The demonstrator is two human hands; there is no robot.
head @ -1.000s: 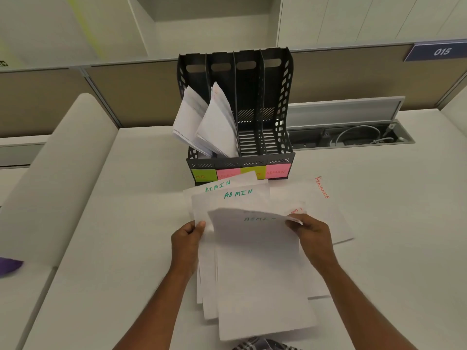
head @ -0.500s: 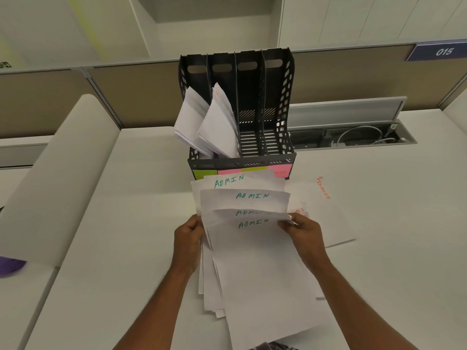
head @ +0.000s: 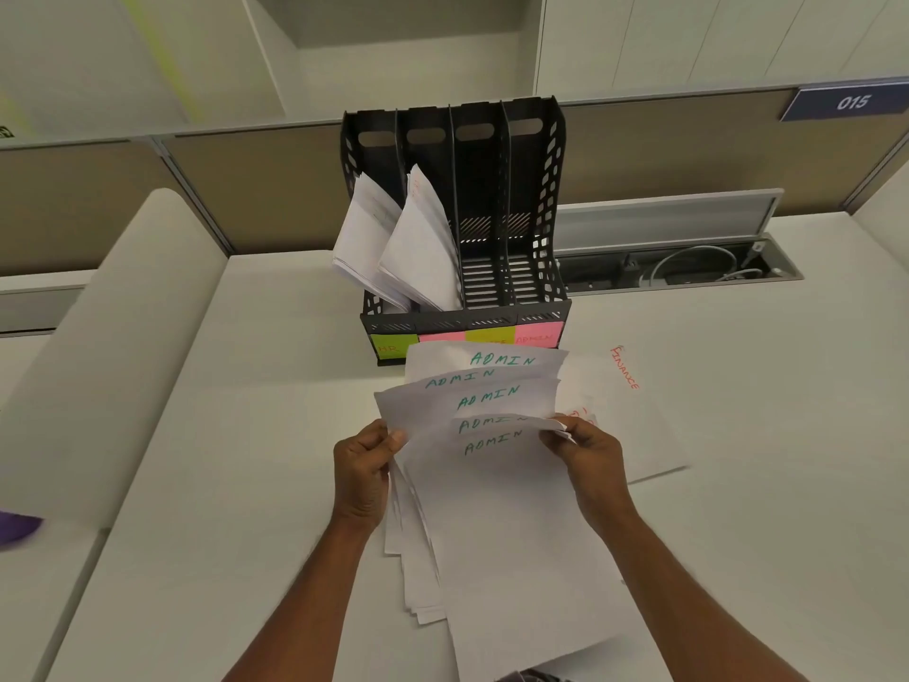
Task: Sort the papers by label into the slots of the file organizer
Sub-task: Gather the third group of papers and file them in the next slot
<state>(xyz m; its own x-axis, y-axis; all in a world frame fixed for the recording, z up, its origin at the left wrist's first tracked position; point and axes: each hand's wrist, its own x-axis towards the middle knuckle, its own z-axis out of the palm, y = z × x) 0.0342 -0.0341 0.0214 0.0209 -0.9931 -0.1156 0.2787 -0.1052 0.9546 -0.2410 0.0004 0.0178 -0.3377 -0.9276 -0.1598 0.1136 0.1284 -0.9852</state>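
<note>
Since a second ago, more sheets fanned out: I now read five green ADMIN headings where three showed. Head view: left hand [head: 363, 467] pinches the left edge of the fanned stack of white ADMIN papers [head: 492, 484], right hand [head: 588, 462] pinches the right edge, fingers curled round the sheets. Stack sits near centre, just this side of the black four-slot plastic file organizer [head: 536, 268]; its two left slots hold paper. White FINANCE-labelled sheet [head: 634, 425] lies right on the white desk [head: 762, 484].

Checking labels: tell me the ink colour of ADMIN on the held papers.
Green ink on the ADMIN papers, clearest in the head view.
</note>
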